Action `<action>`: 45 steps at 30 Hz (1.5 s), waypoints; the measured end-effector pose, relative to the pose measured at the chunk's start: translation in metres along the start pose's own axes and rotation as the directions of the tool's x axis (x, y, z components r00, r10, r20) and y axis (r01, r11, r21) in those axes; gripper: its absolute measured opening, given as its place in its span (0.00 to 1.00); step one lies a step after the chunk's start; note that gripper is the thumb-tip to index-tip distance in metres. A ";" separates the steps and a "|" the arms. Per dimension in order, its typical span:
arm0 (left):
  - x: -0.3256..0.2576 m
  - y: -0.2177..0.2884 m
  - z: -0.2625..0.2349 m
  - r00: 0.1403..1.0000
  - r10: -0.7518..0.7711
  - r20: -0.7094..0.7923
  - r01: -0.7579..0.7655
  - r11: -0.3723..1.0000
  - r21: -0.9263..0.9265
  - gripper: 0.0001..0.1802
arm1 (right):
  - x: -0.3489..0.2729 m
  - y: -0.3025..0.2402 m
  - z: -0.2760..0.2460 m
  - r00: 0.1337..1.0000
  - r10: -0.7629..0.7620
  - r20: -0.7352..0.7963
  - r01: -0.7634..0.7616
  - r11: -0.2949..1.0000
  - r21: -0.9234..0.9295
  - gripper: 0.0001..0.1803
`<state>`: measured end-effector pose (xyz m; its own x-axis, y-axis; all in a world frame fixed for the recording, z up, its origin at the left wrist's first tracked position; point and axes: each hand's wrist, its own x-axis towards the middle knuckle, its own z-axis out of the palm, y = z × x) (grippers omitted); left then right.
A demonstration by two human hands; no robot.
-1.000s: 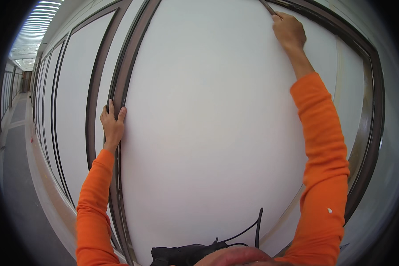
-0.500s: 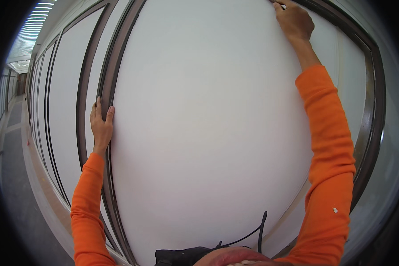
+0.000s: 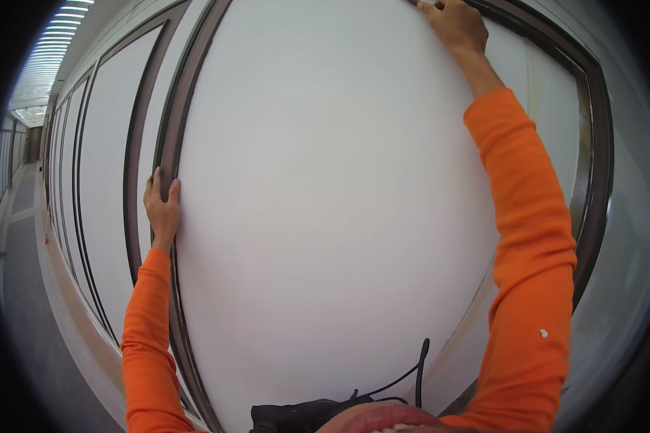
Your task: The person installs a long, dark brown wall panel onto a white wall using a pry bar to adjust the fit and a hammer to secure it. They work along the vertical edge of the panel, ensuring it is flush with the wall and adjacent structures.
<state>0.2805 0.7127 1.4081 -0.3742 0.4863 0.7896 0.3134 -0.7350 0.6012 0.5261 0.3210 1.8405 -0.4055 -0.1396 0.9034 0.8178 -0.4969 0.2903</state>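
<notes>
— Left side first: what are you seeing?

— The left hand (image 3: 162,209) is lying flat on the dark frame (image 3: 172,166) at the left edge of the white panel (image 3: 325,216), fingers (image 3: 156,186) stretched out and close together, thumb touching the panel. It is pressing, not gripping.

— And the right?

— The right hand (image 3: 456,25) is reaching up to the panel's top edge, fingers curled onto the dark strip there. I cannot tell whether it is pinching anything.

— Changes?

— The left hand is sitting lower on the frame than a second ago; the right hand is staying at the top.

— Anything obscured?

— The right fingertips are being cut off by the picture's upper rim. A black cable (image 3: 412,372) is showing at the bottom.
</notes>
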 end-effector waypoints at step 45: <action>-0.004 0.002 -0.008 0.997 0.076 0.006 -0.076 0.997 0.022 0.34 | 0.020 -0.055 -0.059 0.880 0.260 0.397 -0.273 0.962 -0.026 0.13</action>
<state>0.2757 0.7061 1.4050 -0.3438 0.4320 0.8337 0.3597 -0.7596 0.5419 0.4494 0.2952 1.8241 0.0181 0.0875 0.9960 0.8865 -0.4621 0.0245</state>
